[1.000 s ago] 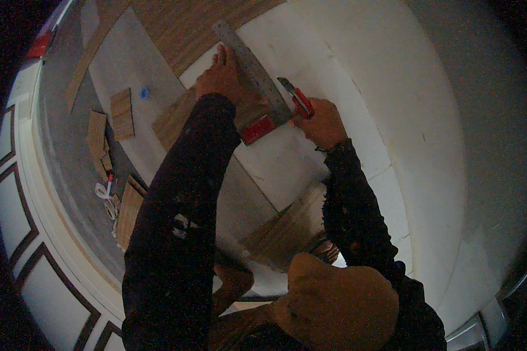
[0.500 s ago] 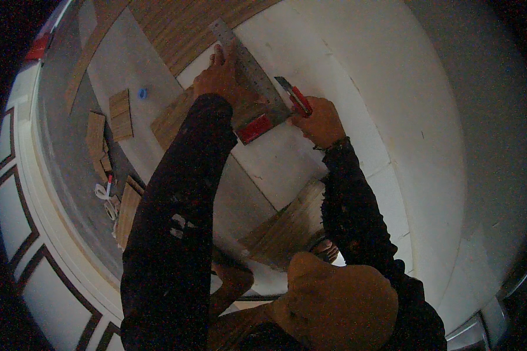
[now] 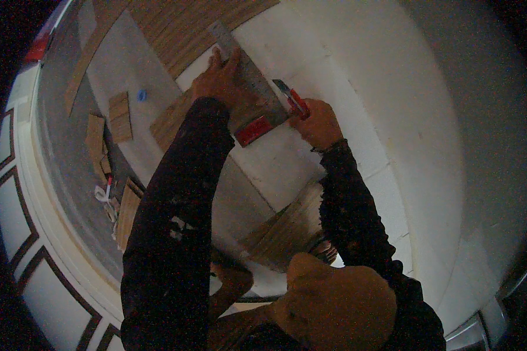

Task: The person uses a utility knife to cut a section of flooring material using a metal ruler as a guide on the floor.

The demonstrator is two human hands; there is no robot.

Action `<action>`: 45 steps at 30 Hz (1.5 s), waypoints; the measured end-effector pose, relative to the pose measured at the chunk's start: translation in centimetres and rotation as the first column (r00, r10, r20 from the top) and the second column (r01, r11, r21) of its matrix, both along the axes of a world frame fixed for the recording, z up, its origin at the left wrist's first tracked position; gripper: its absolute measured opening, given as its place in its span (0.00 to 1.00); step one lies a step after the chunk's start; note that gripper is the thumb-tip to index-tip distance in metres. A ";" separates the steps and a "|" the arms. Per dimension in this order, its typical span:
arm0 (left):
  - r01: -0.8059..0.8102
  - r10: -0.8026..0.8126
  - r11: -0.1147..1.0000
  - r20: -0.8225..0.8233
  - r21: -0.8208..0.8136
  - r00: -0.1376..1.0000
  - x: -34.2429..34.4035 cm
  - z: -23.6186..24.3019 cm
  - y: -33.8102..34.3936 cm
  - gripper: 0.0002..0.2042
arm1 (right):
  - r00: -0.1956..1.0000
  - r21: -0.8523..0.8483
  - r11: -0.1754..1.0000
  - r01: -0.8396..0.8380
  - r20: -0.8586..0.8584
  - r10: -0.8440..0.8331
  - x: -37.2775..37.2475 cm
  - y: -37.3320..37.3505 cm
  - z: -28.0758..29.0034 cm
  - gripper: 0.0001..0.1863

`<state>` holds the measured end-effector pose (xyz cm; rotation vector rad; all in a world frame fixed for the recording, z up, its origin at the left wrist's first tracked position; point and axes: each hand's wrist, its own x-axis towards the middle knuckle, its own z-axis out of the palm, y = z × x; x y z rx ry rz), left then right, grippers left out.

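My left hand (image 3: 219,79) lies spread over a carpenter's square, its fingers apart and pressing near the metal blade (image 3: 255,73). The square's red handle (image 3: 253,130) sits at the near end. Beneath that hand is a wood-grain plank (image 3: 168,121), partly hidden by my sleeve. In my right hand (image 3: 321,126), closed round its body, is a red utility knife (image 3: 299,104) with its blade out. The knife points up and left, just right of the square's blade; whether it touches anything cannot be made out.
Larger wood-grain boards (image 3: 187,26) lie at the far side. Offcuts (image 3: 120,117), a small blue object (image 3: 141,95) and a white cord-like item (image 3: 103,194) are on the left. Another plank (image 3: 284,231) lies near my foot (image 3: 325,250). A pale wall (image 3: 427,146) rises at right.
My left fingers have spread a little wider on the square. My right hand and the knife have shifted very slightly left and nearer.
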<state>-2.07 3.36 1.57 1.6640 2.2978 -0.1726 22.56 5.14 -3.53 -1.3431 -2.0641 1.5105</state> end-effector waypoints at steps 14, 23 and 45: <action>-0.014 0.013 0.999 -0.022 -0.041 1.000 -0.1 0.4 0.2 0.67 | 0.998 0.064 0.998 -0.029 0.064 0.025 0.2 -0.1 -0.5 0.21; -0.009 0.006 0.998 -0.055 -0.056 0.998 -0.6 0.1 0.3 0.67 | 1.000 0.128 0.992 -0.013 -0.001 0.013 -0.3 -0.1 -0.1 0.11; -0.063 0.056 0.966 0.038 0.250 0.998 -0.4 -3.2 -0.7 0.50 | 1.000 0.145 0.989 -0.022 -0.016 0.025 -1.1 1.4 0.7 0.11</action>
